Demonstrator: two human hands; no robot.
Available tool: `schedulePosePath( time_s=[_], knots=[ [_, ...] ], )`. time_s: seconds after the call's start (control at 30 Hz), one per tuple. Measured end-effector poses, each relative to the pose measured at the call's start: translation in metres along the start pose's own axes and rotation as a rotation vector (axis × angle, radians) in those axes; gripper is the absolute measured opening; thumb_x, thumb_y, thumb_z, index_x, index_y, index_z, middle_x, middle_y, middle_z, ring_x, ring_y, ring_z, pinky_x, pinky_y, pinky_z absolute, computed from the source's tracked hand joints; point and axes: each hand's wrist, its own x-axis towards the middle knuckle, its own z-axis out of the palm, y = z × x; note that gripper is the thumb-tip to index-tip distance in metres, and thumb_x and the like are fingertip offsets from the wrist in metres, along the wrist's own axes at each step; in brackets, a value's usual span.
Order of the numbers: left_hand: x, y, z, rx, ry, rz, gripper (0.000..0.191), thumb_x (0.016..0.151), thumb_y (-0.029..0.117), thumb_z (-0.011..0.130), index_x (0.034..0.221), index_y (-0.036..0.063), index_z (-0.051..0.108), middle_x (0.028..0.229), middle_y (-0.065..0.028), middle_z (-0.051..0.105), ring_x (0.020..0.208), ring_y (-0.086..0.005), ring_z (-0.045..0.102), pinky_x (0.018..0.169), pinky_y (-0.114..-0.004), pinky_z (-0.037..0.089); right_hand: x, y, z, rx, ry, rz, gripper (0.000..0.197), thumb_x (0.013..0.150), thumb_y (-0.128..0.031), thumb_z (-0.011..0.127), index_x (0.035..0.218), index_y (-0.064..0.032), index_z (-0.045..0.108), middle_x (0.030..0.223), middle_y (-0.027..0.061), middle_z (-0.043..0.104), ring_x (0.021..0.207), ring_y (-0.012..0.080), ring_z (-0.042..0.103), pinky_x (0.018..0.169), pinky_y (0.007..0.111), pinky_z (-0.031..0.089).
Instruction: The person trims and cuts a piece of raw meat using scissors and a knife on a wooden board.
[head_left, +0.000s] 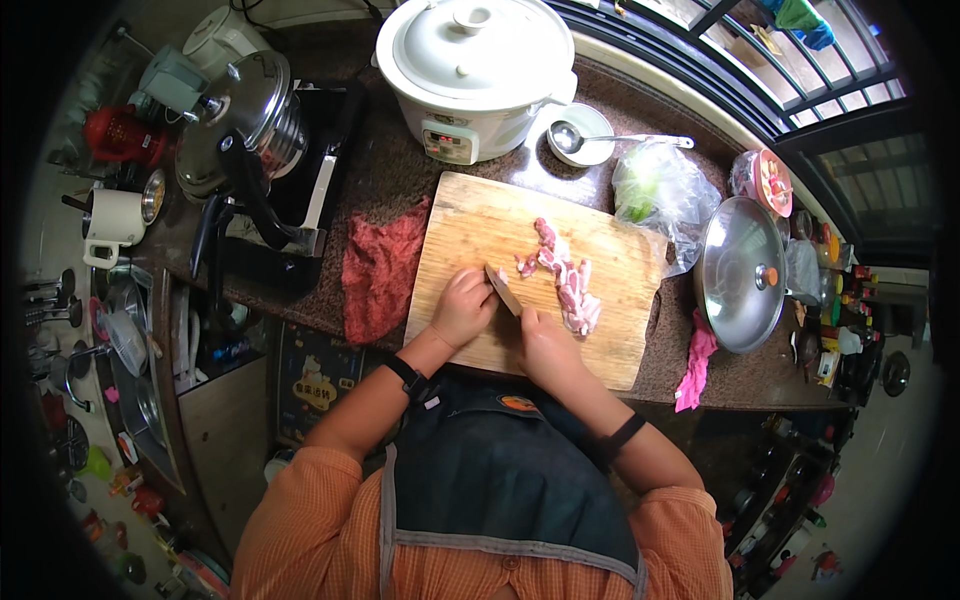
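A wooden cutting board lies on the counter in front of me. My right hand grips a kitchen knife, its blade angled up and left over the board. Close beside the blade, my left hand rests on the board with curled fingers; whatever may be under them is hidden. A small pale pink bit shows at the blade near the left fingertips. To the right of the knife, strips of raw meat, pink with white fat, lie in a loose row, and a few smaller pieces sit at their left.
A red cloth touches the board's left side. Beyond the board stand a white electric slow cooker and a bowl with a ladle. Rightward are a bagged green vegetable and a domed lid; leftward, a pressure cooker.
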Motion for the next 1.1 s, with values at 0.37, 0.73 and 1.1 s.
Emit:
schedulePosePath(
  time_s=[0.37, 0.73, 1.1],
  knots=[
    [0.002, 0.018, -0.014, -0.019, 0.038, -0.035, 0.019, 0.081, 0.007, 0.068, 0.099, 0.0006, 0.068, 0.102, -0.0137, 0.066, 0.100, -0.0325, 0.061, 0.090, -0.041, 0.049, 0.011, 0.014, 0.013, 0.108, 0.139, -0.010, 0.031, 0.083, -0.006, 0.060, 0.112, 0.0012, 0.050, 0.095, 0.0269, 0.062, 0.078, 0.0461, 0.064, 0.071, 0.053, 0.052],
    [-0.005, 0.000, -0.004, 0.012, -0.037, -0.036, 0.015, 0.080, 0.008, 0.067, 0.093, 0.0022, 0.070, 0.098, -0.0126, 0.066, 0.094, -0.0327, 0.060, 0.086, -0.040, 0.050, 0.025, -0.025, 0.005, 0.053, 0.054, 0.019, 0.032, 0.079, -0.006, 0.062, 0.107, 0.0022, 0.049, 0.092, 0.0287, 0.061, 0.076, 0.0465, 0.063, 0.068, 0.052, 0.053],
    [-0.011, 0.007, -0.020, -0.017, -0.083, 0.056, 0.020, 0.079, 0.008, 0.070, 0.099, 0.0030, 0.068, 0.108, -0.0125, 0.063, 0.101, -0.0332, 0.060, 0.091, -0.041, 0.049, 0.011, 0.006, -0.003, 0.183, 0.059, 0.063, 0.020, 0.087, -0.006, 0.057, 0.105, 0.0008, 0.051, 0.086, 0.0294, 0.063, 0.078, 0.0482, 0.062, 0.072, 0.054, 0.050]
  ],
)
